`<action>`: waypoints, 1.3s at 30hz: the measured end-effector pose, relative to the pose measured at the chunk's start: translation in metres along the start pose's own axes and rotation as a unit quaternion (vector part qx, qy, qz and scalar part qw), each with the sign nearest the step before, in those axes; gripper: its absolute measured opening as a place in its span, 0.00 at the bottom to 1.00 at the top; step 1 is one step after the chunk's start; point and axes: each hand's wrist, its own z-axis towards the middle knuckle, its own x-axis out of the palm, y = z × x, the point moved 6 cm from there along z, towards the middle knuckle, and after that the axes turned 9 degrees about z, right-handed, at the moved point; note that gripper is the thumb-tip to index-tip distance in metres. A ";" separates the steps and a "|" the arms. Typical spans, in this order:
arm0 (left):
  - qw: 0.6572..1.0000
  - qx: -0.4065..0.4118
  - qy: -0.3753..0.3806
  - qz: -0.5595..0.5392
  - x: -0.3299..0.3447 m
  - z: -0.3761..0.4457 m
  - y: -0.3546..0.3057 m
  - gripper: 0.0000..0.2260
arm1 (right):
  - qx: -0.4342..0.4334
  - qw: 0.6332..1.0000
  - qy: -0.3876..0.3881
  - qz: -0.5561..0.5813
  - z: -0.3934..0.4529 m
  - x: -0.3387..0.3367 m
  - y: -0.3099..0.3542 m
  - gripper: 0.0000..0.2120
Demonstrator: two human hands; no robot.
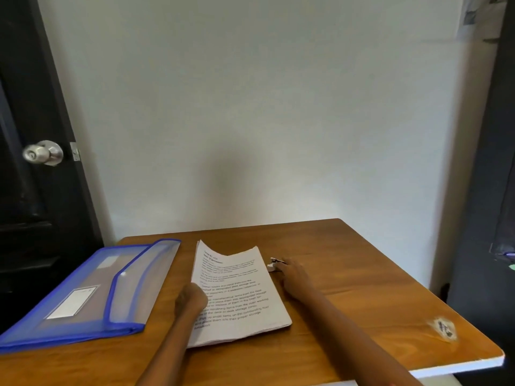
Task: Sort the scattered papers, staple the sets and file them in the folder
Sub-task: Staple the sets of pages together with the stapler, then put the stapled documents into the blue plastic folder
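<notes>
A wooden surface (348, 277) stands against a pale wall, carrying three things in a row. At nine o'clock lies a blue translucent folder (83, 296), flat, its flap folded over; white labels show on its face, and whether any sheets lie inside I cannot tell. At the centre sits a stack of printed papers (237, 291), just beside the folder, its far edge curling upward. The left hand (192, 299) rests on the stack's near left part, seemingly curled into a loose fist, though whether it holds anything I cannot tell. At three o'clock of the stack, the right hand (291, 277) lies on the wood with fingers reaching over a small stapler (274, 264) just off the papers' right edge; the grip itself is hidden. A dark door (33, 190) with a metal knob (43, 153) stands at far left.
</notes>
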 end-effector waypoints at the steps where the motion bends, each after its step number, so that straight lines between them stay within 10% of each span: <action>1: 1.000 0.007 0.007 0.006 0.003 -0.001 -0.006 0.11 | -0.015 1.000 -0.015 -0.007 0.004 0.000 -0.004 0.17; 18: 0.995 0.080 0.015 0.052 0.084 -0.060 -0.152 0.26 | 0.204 0.958 -0.166 -0.110 -0.037 -0.091 -0.154 0.12; 28: 0.987 0.095 0.070 0.108 0.066 -0.061 -0.129 0.13 | 0.051 0.991 -0.106 0.059 -0.012 -0.052 -0.046 0.14; 39: 0.989 -0.032 -0.119 0.078 -0.068 0.031 0.049 0.12 | -0.101 0.983 -0.003 0.154 0.029 0.015 0.111 0.15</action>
